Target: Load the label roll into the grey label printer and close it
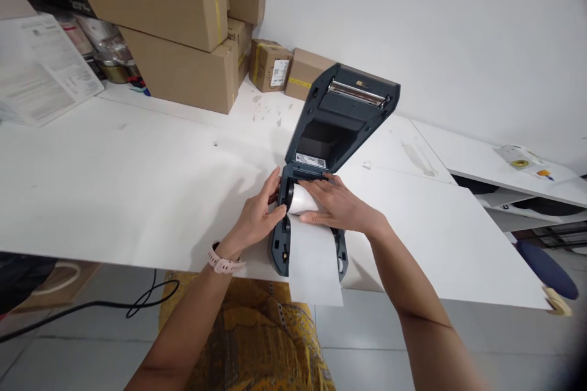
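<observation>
A dark grey label printer (277, 250) stands near the front edge of the white table, its lid (308, 116) raised and leaning back. Inside it lies a white label roll (303, 200), whose loose strip (314, 263) runs forward past the table edge. My left hand (257, 217) grips the printer's left side, thumb at the black roll holder (289, 197) and fingers along the outer wall. Across the roll rests my right hand (337, 204), with fingers behind it and thumb in front. The right end of the roll is hidden under that hand.
Cardboard boxes (183, 67) are stacked at the back left, with two smaller boxes (270, 66) against the wall. Papers (41, 67) stand at the far left. A black cable (105, 303) hangs below the table. At right, a shelf unit (545, 174) adjoins the table.
</observation>
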`<action>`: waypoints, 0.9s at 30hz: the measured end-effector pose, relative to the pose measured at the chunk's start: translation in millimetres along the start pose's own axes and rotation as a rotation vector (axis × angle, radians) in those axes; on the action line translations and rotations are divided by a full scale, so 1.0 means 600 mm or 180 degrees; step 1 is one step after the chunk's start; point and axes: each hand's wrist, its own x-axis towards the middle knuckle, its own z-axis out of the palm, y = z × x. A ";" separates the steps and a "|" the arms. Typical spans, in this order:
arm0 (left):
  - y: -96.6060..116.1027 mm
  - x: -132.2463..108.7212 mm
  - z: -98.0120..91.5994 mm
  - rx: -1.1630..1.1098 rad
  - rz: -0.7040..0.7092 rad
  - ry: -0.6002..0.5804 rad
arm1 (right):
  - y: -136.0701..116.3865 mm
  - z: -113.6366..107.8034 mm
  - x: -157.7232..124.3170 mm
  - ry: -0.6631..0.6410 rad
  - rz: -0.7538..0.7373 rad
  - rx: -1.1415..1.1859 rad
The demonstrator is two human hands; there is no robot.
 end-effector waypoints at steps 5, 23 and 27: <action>0.001 -0.001 0.001 -0.0022 0.0089 0.0018 | -0.070 0.052 -0.067 0.0699 -0.0160 -0.0315; 0.051 -0.019 0.016 0.1140 0.0559 0.0502 | -0.254 0.159 -0.154 0.1716 0.0697 -0.0157; 0.104 -0.037 0.038 0.1664 0.1198 -0.0595 | -0.259 0.161 -0.151 0.1794 0.0790 -0.0077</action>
